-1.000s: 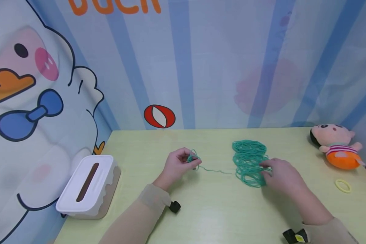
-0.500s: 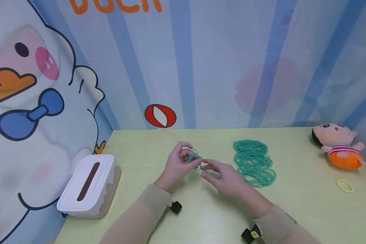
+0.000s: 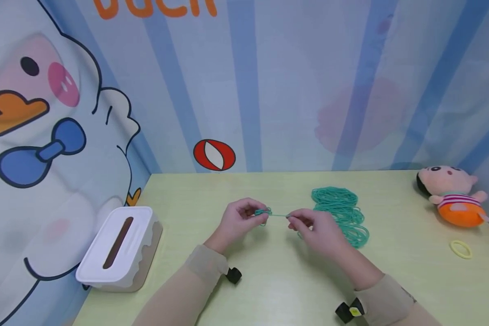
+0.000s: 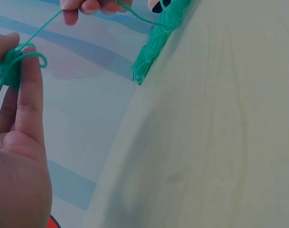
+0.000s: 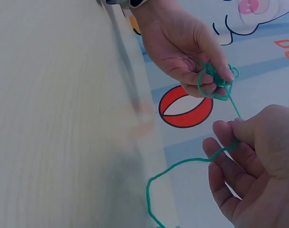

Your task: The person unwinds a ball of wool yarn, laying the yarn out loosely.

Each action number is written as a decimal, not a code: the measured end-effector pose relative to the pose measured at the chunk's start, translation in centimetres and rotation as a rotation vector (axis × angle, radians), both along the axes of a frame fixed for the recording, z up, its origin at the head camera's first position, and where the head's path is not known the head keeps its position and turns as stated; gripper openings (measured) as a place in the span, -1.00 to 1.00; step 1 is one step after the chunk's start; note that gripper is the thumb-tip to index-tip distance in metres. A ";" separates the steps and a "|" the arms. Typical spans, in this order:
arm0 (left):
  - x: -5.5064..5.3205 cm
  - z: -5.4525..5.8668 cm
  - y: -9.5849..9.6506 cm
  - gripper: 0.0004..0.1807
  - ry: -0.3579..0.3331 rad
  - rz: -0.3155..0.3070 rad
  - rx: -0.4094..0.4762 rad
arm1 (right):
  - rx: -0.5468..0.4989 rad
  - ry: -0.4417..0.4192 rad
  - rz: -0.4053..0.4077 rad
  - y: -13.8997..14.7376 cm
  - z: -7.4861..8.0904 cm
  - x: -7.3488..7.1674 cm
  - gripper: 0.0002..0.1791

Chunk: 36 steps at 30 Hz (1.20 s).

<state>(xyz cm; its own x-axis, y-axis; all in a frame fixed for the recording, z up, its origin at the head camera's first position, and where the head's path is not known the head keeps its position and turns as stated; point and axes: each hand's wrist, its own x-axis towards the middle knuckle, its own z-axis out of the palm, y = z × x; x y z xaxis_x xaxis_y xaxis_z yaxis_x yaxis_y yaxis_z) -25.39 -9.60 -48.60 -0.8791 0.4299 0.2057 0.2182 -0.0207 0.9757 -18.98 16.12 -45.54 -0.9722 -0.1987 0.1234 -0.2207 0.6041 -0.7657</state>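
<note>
My left hand [image 3: 239, 221] pinches a small bundle of green yarn [image 5: 216, 80] between thumb and fingers, with thin loops sticking out of it. From that bundle a single strand [image 3: 278, 215] runs taut to my right hand [image 3: 319, 231], which pinches it between thumb and index finger. In the right wrist view the strand's slack part [image 5: 175, 165] hangs below the right hand. A larger pile of looped green yarn [image 3: 335, 199] lies on the table behind the right hand, which covers part of it. The left wrist view shows the strand leading on to this pile [image 4: 156, 42].
A white-lidded tissue box [image 3: 118, 249] stands at the table's left side. On the right lie a plush doll [image 3: 456, 199] in orange shorts and a pale yellow ring [image 3: 460, 249]. A printed curtain [image 3: 285, 90] borders the table's back edge.
My right hand has come left from the yarn pile to the left hand, then drawn back slightly right with the strand pinched and pulled straight. The left hand stays nearly in place.
</note>
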 end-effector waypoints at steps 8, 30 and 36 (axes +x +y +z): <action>-0.1 0.2 -0.1 -0.67 -0.010 0.056 0.021 | -0.002 0.075 -0.031 1.9 0.3 0.4 -0.77; -0.4 -0.1 -0.4 -0.62 -0.024 0.139 0.019 | 0.126 0.166 -0.143 8.6 1.5 1.6 -0.70; -0.5 -0.2 -0.5 -0.69 -0.006 0.144 0.044 | 0.168 0.158 -0.179 10.9 1.4 1.8 -0.67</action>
